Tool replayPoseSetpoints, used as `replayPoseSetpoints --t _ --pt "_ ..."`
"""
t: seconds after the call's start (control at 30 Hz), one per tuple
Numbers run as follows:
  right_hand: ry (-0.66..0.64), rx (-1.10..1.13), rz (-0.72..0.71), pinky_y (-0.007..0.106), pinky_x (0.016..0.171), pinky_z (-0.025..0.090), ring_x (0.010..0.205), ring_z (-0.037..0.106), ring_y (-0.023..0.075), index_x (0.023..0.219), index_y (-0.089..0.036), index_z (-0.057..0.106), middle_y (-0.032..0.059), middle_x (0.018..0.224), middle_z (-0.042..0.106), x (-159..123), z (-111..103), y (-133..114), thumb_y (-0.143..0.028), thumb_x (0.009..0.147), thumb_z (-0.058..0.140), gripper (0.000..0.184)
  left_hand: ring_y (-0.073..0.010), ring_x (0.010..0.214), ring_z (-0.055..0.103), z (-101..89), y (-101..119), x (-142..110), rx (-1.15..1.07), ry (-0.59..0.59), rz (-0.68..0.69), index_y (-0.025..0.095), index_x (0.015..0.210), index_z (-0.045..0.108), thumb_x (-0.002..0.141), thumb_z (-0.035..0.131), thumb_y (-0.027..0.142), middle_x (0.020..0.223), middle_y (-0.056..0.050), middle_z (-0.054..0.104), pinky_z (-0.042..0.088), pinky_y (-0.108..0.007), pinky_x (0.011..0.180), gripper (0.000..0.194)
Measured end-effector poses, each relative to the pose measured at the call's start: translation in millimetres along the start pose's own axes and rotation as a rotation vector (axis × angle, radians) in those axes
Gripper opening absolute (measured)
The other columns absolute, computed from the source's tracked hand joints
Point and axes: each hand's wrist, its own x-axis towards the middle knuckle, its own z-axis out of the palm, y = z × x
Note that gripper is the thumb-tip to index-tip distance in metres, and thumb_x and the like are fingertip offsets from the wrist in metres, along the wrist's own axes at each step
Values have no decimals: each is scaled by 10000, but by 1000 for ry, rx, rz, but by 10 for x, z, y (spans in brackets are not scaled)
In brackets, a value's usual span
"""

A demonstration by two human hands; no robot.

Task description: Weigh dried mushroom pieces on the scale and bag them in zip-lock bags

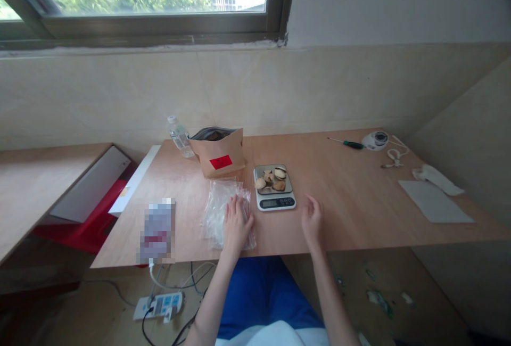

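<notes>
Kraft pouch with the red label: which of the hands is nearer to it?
The left. The left hand lies on the clear plastic bags in front of the kraft pouch; the right hand is farther off, past the digital scale, right of it.

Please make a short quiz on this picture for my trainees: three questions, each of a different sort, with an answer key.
1. Multiple choice: what does the left hand rest on?
A) the water bottle
B) the clear plastic bags
C) the window frame

2. True or false: the right hand is apart from the digital scale, on its right side.

3. Fill in the blank: the red label is on the front of the open ____.

Key:
1. B
2. True
3. brown paper bag
</notes>
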Motion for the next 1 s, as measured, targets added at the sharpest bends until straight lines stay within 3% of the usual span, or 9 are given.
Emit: replayPoseSetpoints --t 0.2,0.33,0.43,0.57,0.77,1.0 --pt "4 5 34 424 884 452 1019 541 232 1057 -151 562 137 1071 580 -83 -73 -94 -207 801 391 312 -305 1323 337 -223 -328 19 25 21 -42 156 1250 414 850 475 333 1366 -165 443 268 -528 1069 441" --pt "-19 -45 -8 423 863 450 981 545 232 1029 -166 572 123 1025 590 -177 -67 -277 -205 836 390 268 -292 1233 439 -417 -241 26 -30 76 -35 174 1195 463 872 440 350 1289 -155 493 364 -494 993 369" --pt "-78 -28 -59 411 843 456 954 548 223 1018 -171 573 112 997 589 -292 -50 -466 -194 862 384 246 -271 970 567 -512 -127 -79 17 150 -136 154 1109 515 837 486 367 1022 -132 565 459 -432 828 346" --pt "-143 28 -101 382 835 455 942 545 206 997 -181 573 93 964 582 -474 3 -699 -165 882 375 229 -254 818 563 -511 -81 -245 147 89 -242 137 978 544 798 529 358 881 -94 541 456 -383 718 286" --pt "-305 148 -95 344 844 448 942 546 191 977 -200 573 71 947 585 -700 124 -990 -163 904 373 216 -218 764 565 -508 -181 -217 80 -24 -269 181 765 516 868 404 273 790 -65 563 427 -332 702 178" --pt "-485 209 -50 314 812 472 924 558 182 992 -210 563 65 945 579 -871 271 -1138 -170 907 367 217 -250 842 558 -489 -50 -248 248 -54 -286 158 950 564 845 464 405 908 -97 586 390 -349 720 287"
